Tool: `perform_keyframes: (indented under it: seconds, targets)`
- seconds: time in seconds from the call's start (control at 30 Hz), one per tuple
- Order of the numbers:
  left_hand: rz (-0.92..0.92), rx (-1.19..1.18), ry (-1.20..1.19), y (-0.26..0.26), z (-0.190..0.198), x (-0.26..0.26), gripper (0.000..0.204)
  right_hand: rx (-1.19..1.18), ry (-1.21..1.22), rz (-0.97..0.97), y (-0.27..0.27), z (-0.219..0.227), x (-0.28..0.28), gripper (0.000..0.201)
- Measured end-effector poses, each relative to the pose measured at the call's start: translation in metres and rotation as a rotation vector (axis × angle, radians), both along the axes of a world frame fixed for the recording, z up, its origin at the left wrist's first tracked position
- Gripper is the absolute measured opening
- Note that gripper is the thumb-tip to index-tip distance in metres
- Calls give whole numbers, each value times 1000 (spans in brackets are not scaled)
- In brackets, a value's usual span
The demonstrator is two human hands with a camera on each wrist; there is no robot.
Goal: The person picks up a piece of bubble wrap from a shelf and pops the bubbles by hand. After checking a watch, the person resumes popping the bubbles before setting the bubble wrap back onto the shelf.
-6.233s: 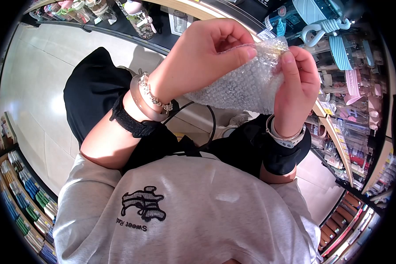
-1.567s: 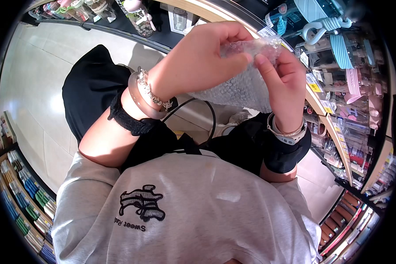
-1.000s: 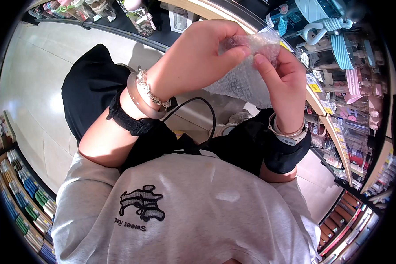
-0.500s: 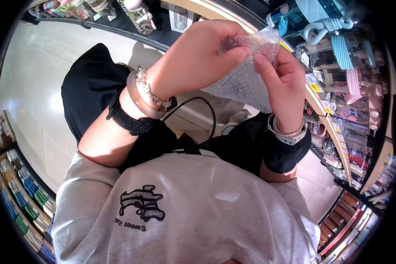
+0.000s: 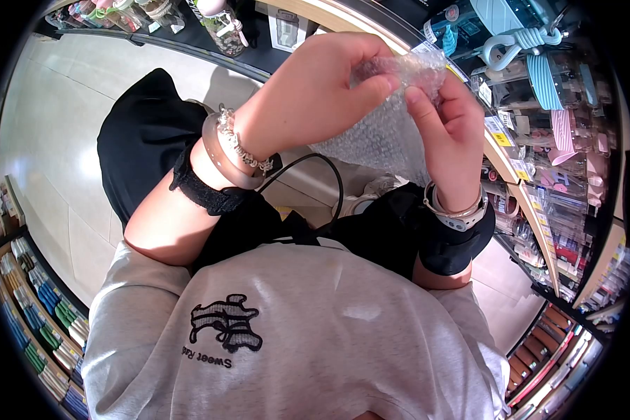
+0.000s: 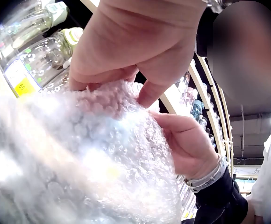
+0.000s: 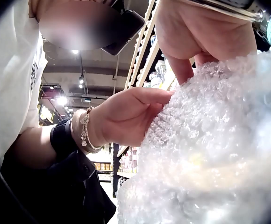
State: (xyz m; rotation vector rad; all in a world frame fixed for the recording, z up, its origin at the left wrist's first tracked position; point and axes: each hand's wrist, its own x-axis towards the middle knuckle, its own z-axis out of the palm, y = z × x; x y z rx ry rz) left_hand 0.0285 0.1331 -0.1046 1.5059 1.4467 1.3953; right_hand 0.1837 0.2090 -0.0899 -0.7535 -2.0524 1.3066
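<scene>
A sheet of clear bubble wrap (image 5: 381, 136) hangs in front of my chest. My left hand (image 5: 315, 91), with bracelets on the wrist, pinches its top edge between thumb and fingers. My right hand (image 5: 448, 133), wearing a watch, pinches the same top edge just beside it, thumb toward me. In the left wrist view the bubble wrap (image 6: 79, 158) fills the lower frame under my left hand (image 6: 135, 42), with my right hand (image 6: 187, 144) behind it. The right wrist view has the wrap (image 7: 210, 154) below my right hand (image 7: 196, 32), and my left hand (image 7: 126, 116) grips its edge.
Shop shelves with bottles and packaged goods (image 5: 539, 84) stand close on the right. More bottles (image 5: 224, 28) sit on a dark shelf ahead. A pale tiled floor (image 5: 63, 119) lies to the left, bordered by a low rack of coloured items (image 5: 35, 315). A black cable (image 5: 336, 182) loops at my waist.
Since the earliest frame my right hand has shifted left, bringing both pinches close together on the wrap's top edge. Over the last second the hands barely move; the hanging sheet sways slightly.
</scene>
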Motion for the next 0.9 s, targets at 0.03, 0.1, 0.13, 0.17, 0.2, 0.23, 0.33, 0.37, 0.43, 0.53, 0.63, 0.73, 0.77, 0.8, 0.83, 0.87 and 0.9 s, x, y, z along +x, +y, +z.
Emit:
perform_keyframes:
  seconds: [0.03, 0.1, 0.13, 0.17, 0.2, 0.23, 0.33, 0.37, 0.43, 0.53, 0.63, 0.73, 0.77, 0.8, 0.83, 0.87, 0.9]
  targets:
    - [10, -8, 13, 0, 1, -1, 15, -12, 5, -10, -1, 2, -1, 11]
    - [31, -25, 38, -1, 3, -2, 16, -25, 7, -23, -1, 3, -2, 10]
    - [33, -19, 38, -1, 3, -2, 16, -25, 3, -24, 0, 3, -1, 10]
    - [36, -13, 37, -1, 2, -2, 16, -25, -1, -26, 1, 3, -1, 11]
    - [38, -7, 37, 0, 2, -2, 16, -27, -4, -27, 2, 4, -1, 11]
    - [40, -1, 32, 0, 1, -2, 16, -30, -8, -28, 2, 4, -1, 11]
    - [57, 10, 30, 0, 1, -4, 17, -18, -56, -23, 5, 4, 1, 12]
    - [69, 8, 38, 0, 3, -5, 18, -11, -78, -20, 6, 4, 2, 12]
    - [86, 11, 47, 0, 3, -5, 19, -29, -61, -22, 5, 6, 2, 12]
    - [92, 17, 47, 0, 1, -5, 21, -41, -42, -15, 5, 6, 2, 11]
    - [90, 5, 39, 0, 3, -5, 22, -59, -29, -7, 5, 7, 2, 11]
    - [100, 3, 38, 1, 2, -6, 23, -52, -31, 0, 5, 7, 3, 10]
    - [100, 6, 35, 1, 1, -6, 23, -45, -35, 3, 5, 7, 3, 10]
    - [100, 9, 32, 1, 1, -6, 23, -49, -38, 3, 5, 7, 3, 10]
    - [97, 1, 29, 1, 1, -6, 23, -53, -41, 2, 5, 8, 3, 10]
    - [94, -7, 26, 1, 2, -7, 24, -57, -44, 2, 4, 8, 3, 10]
    - [91, -15, 24, 1, 2, -7, 24, -53, -41, 0, 4, 8, 3, 10]
